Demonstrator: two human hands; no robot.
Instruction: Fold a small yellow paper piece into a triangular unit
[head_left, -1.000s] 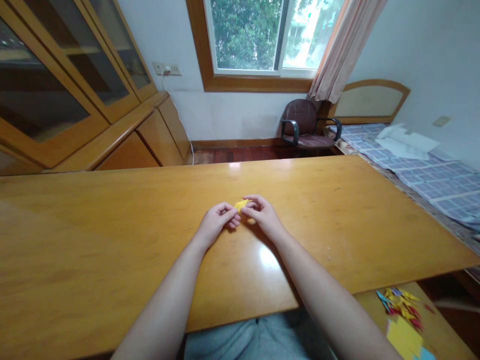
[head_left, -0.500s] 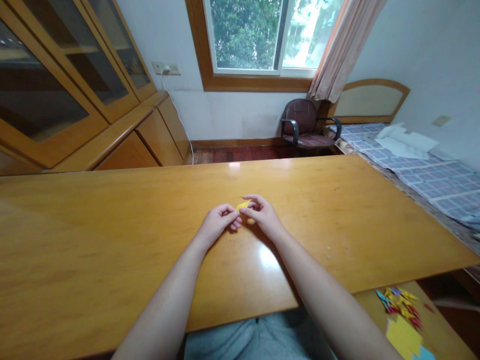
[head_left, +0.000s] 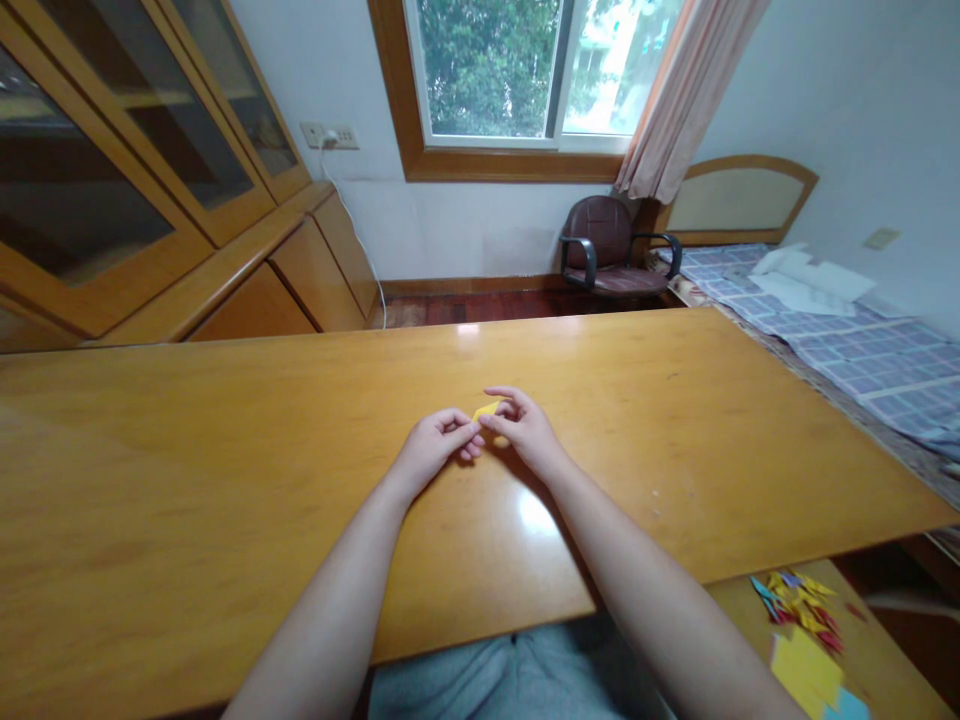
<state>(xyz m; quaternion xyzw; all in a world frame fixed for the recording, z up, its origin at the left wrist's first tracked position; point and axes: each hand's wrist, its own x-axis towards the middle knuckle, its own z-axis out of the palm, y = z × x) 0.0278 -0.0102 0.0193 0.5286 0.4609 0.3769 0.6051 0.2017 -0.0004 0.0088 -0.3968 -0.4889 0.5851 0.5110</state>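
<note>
Paper [head_left: 487,410], small and yellow, is over the table [head_left: 247,470], between the hands. Its long way slants from near left to far right, with the near end toward the left thumb. The left hand [head_left: 433,446] pinches that end; the right hand [head_left: 529,430] pinches the other side, pointing finger stuck out.

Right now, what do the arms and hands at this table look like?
They are a person's, not a machine's. The left hand and right hand are ungloved, with slim fingers. The left forearm and right forearm are bare and taper toward the wrists; no sleeve, watch or cable shows.
</note>
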